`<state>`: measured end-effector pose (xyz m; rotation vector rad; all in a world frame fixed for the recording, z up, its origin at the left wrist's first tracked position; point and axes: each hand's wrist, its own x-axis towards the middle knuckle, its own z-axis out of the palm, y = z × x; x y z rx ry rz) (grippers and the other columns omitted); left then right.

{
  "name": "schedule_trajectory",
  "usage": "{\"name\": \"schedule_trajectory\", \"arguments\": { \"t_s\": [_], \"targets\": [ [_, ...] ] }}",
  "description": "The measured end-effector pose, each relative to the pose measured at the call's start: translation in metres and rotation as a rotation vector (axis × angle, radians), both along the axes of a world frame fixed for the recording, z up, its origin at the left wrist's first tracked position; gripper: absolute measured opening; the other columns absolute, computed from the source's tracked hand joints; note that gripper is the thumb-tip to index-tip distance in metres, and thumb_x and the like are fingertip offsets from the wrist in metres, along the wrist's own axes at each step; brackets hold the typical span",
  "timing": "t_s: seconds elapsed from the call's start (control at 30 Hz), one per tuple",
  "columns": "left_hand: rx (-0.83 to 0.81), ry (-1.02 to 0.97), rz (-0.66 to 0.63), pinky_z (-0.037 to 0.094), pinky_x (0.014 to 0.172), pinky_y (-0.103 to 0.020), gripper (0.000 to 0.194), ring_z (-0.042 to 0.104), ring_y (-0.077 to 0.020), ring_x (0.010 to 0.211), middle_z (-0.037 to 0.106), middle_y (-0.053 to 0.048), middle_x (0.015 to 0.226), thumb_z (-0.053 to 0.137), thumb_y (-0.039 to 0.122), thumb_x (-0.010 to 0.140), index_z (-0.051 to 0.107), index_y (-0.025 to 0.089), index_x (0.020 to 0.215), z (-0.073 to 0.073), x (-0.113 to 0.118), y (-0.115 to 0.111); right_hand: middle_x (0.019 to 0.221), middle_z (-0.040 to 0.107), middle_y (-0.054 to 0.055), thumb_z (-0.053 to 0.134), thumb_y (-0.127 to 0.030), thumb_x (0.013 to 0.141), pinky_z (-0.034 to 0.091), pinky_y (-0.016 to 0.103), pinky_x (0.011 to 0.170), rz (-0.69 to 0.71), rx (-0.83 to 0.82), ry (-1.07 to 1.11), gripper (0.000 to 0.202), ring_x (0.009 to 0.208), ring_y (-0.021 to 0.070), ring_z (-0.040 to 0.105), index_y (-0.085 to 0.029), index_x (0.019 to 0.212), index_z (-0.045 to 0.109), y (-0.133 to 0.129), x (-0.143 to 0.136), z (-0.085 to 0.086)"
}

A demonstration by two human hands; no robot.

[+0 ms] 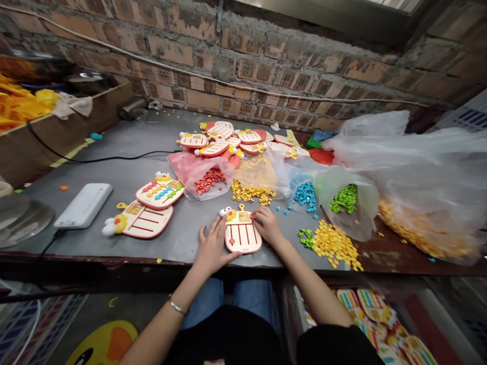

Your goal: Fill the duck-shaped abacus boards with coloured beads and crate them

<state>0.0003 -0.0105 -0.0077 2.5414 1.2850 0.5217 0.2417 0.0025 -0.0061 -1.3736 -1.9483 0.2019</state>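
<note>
A cream toy board (243, 238) with red slots and a cartoon head with bulging eyes lies flat near the table's front edge. One red bead (232, 242) sits low in its left slot. My left hand (213, 246) rests at the board's left side, fingers spread, with fingertips by the head and thumb along the lower edge. At the upper right corner, my right hand (266, 223) has thumb and fingers pinched together; what is between them is too small to make out. Beyond the board lie yellow beads (253, 193) and red beads (209, 181) in open plastic bags.
Blue beads (305, 196), green beads (343, 199) and a loose yellow pile (335, 243) lie to the right. Two toy boards (146, 220) overlap at left, beside a white power bank (83, 205) with a cable. More boards (220, 131) are heaped at the back.
</note>
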Motion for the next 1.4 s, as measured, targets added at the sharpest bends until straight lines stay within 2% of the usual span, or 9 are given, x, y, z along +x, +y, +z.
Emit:
{"name": "schedule_trajectory", "arguments": {
  "t_s": [0.2,0.4,0.57,0.7,0.8,0.9,1.1,1.23,1.4],
  "targets": [
    [-0.029,-0.001,-0.032,0.018,0.11,-0.057,0.1,0.029,-0.0324,0.14,0.032,-0.017,0.152,0.067,0.057,0.074,0.015,0.019,0.15,0.002,-0.001,0.002,0.083,0.065,0.007,0.059,-0.021,0.087,0.047,0.035,0.075,0.085,-0.142,0.053,0.009,0.082,0.0213,0.058,-0.021,0.088,0.068,-0.016,-0.002,0.006],
    [-0.037,0.011,-0.057,0.016,0.11,-0.059,0.097,0.028,-0.0322,0.141,0.033,-0.017,0.152,0.069,0.055,0.073,0.02,0.021,0.149,0.001,-0.002,0.003,0.094,0.07,0.007,0.06,-0.014,0.083,0.047,0.034,0.081,0.214,-0.237,0.098,0.024,0.088,0.0209,0.061,-0.021,0.106,0.066,0.009,-0.04,0.017],
    [-0.065,0.014,-0.079,0.015,0.11,-0.061,0.096,0.029,-0.0332,0.14,0.042,-0.017,0.146,0.073,0.06,0.067,0.031,0.02,0.144,0.002,-0.001,0.002,0.101,0.07,0.005,0.065,-0.016,0.078,0.051,0.029,0.074,0.469,-0.511,0.23,0.034,0.079,0.0168,0.065,-0.021,0.112,0.064,0.017,-0.05,0.027],
    [-0.066,0.018,-0.06,0.015,0.11,-0.062,0.099,0.028,-0.0329,0.14,0.041,-0.018,0.147,0.074,0.06,0.067,0.03,0.017,0.144,0.001,-0.001,0.002,0.087,0.069,0.003,0.065,-0.025,0.081,0.052,0.028,0.071,0.446,-0.567,0.419,0.04,0.076,0.0162,0.065,-0.02,0.121,0.059,0.025,-0.052,0.023],
    [-0.029,0.01,-0.066,0.017,0.11,-0.061,0.101,0.026,-0.0338,0.14,0.034,-0.017,0.151,0.073,0.06,0.067,0.027,0.018,0.147,0.0,-0.001,0.002,0.087,0.068,0.004,0.061,-0.028,0.085,0.05,0.027,0.069,0.258,-0.392,0.443,0.03,0.076,0.016,0.064,-0.018,0.113,0.063,0.056,-0.055,0.021],
    [-0.021,0.026,-0.09,0.018,0.11,-0.061,0.095,0.026,-0.0354,0.14,0.03,-0.015,0.154,0.071,0.061,0.069,0.031,0.023,0.146,0.002,-0.002,0.002,0.098,0.067,0.007,0.056,-0.017,0.086,0.049,0.029,0.076,0.124,-0.222,0.233,0.025,0.082,0.016,0.061,-0.019,0.108,0.066,0.103,-0.066,0.019],
    [-0.009,0.052,-0.115,0.016,0.108,-0.064,0.091,0.026,-0.0395,0.137,0.023,-0.01,0.156,0.073,0.059,0.068,0.03,0.039,0.146,0.005,-0.002,0.002,0.093,0.065,0.01,0.052,-0.002,0.08,0.045,0.031,0.084,0.136,-0.24,-0.23,0.024,0.089,0.0193,0.058,-0.013,0.088,0.07,0.165,-0.091,0.019],
    [-0.011,0.05,-0.126,0.012,0.107,-0.066,0.096,0.027,-0.0404,0.135,0.023,-0.01,0.156,0.074,0.063,0.063,0.029,0.043,0.145,0.004,-0.001,0.003,0.089,0.065,0.007,0.052,-0.005,0.081,0.045,0.029,0.08,0.111,-0.153,-0.007,0.02,0.083,0.0175,0.058,-0.016,0.086,0.068,0.139,-0.075,0.033],
    [0.001,0.039,-0.116,0.012,0.107,-0.066,0.099,0.027,-0.0389,0.136,0.025,-0.014,0.155,0.071,0.065,0.066,0.026,0.033,0.149,0.0,0.0,0.003,0.092,0.063,0.007,0.048,-0.016,0.09,0.047,0.032,0.079,0.012,-0.031,0.213,0.02,0.088,0.02,0.059,-0.021,0.098,0.066,0.04,-0.042,0.045]
  ]
}}
